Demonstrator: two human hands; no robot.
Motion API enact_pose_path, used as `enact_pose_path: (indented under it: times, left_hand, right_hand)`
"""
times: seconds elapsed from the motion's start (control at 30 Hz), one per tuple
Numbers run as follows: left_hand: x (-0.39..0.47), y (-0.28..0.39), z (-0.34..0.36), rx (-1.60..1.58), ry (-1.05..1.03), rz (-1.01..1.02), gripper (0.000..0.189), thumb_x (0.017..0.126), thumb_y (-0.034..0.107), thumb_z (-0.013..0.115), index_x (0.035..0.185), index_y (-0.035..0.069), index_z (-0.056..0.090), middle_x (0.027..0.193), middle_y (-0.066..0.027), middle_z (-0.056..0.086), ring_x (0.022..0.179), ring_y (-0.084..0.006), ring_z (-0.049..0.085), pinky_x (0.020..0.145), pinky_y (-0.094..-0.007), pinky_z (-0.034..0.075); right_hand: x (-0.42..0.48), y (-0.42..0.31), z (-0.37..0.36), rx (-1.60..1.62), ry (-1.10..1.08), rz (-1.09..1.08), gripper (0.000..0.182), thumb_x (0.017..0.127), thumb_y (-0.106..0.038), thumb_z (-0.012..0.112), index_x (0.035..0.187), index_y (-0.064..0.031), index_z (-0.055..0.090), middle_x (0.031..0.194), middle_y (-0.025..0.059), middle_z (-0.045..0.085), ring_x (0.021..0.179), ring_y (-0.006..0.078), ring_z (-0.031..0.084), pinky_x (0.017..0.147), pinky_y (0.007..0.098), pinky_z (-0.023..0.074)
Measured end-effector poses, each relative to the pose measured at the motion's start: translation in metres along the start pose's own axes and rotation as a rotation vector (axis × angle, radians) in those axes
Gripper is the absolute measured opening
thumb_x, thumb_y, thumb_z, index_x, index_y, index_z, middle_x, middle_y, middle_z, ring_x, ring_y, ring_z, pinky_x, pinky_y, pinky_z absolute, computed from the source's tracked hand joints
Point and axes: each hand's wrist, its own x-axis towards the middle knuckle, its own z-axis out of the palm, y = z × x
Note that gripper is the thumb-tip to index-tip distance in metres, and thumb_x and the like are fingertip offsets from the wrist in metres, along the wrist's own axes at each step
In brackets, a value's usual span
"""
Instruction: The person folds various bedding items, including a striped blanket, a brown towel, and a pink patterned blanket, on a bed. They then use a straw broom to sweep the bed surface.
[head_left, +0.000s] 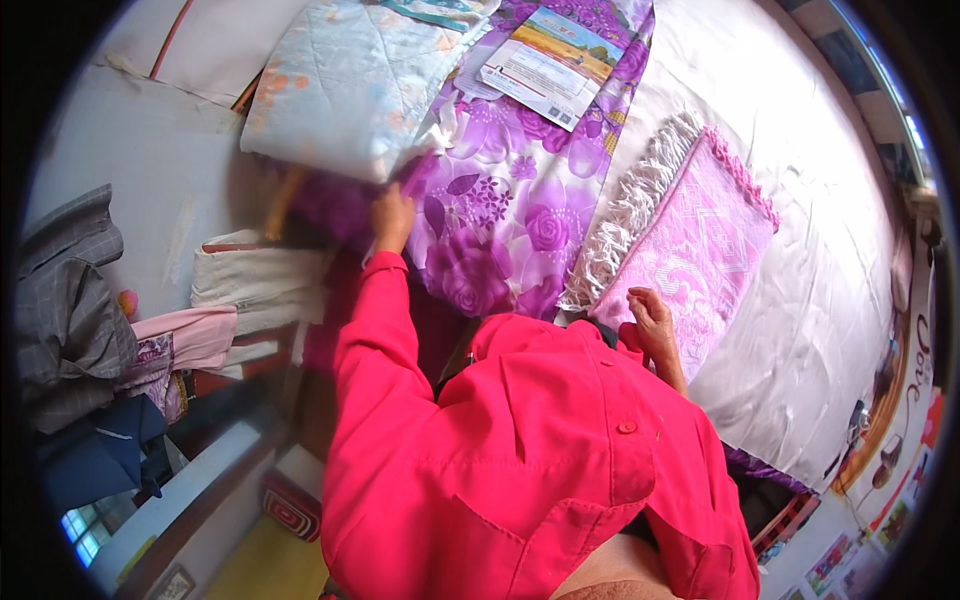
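My left hand (391, 217) grips the edge of a purple floral bed sheet (525, 172), at its left side. Just above that hand lies the corner of a folded pale blue quilt (337, 82) with orange flower prints. Over a folded pink patterned towel blanket (690, 232) hovers my right hand (652, 322), its fingers curled and nothing visible in them. The pink piece has a white fringe (634, 202) along its left side and pink tassels at the top. A printed booklet or bag (553, 67) bearing writing rests on the purple sheet.
A white sheet (795, 247) covers the bed to the right. At the left, a grey checked garment (75, 315), a pink cloth (195, 334) and a folded cream cloth (259, 281) hang or lie by the wall. A patterned box or cushion (291, 506) stands lower left.
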Motion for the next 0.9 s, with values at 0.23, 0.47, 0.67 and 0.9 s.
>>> enact_pose_path:
  times: [0.23,0.47,0.67,0.9]
  left_hand:
    - [-0.041,0.043,-0.038,-0.447,-0.060,0.145,0.017,0.073,0.014,0.053,0.085,0.002,0.054,0.074,-0.0187,0.057,0.071,-0.0353,0.055,0.062,-0.0409,0.043]
    - [-0.032,0.046,-0.105,-0.559,0.234,0.242,0.019,0.074,0.009,0.054,0.092,0.000,0.055,0.076,-0.0164,0.056,0.069,-0.0305,0.055,0.063,-0.0364,0.044]
    - [0.044,0.020,-0.163,-0.245,0.359,0.263,0.023,0.076,0.013,0.055,0.095,-0.001,0.056,0.083,-0.0173,0.058,0.077,-0.0304,0.056,0.068,-0.0349,0.044]
    - [0.171,-0.014,-0.176,0.020,0.576,0.446,0.028,0.075,0.017,0.054,0.097,0.000,0.055,0.087,-0.0189,0.057,0.082,-0.0339,0.054,0.075,-0.0370,0.042]
  right_hand:
    - [0.007,-0.006,0.012,-0.032,-0.034,-0.040,0.022,0.081,-0.011,0.049,0.100,-0.0015,0.053,0.079,0.0099,0.057,0.058,0.0131,0.054,0.047,0.0245,0.0438]
    - [0.009,-0.032,0.018,0.003,-0.079,0.124,0.019,0.082,-0.009,0.049,0.098,0.0004,0.052,0.083,0.0053,0.057,0.077,0.0099,0.051,0.069,0.0224,0.0409]
    - [0.016,-0.033,0.021,0.041,-0.095,0.134,0.019,0.082,-0.010,0.050,0.098,0.0007,0.052,0.079,0.0040,0.057,0.073,0.0091,0.051,0.065,0.0217,0.0409]
    - [0.021,-0.033,0.027,0.029,-0.079,0.113,0.019,0.081,-0.009,0.050,0.098,0.0000,0.053,0.076,0.0020,0.054,0.070,0.0077,0.048,0.063,0.0206,0.0397]
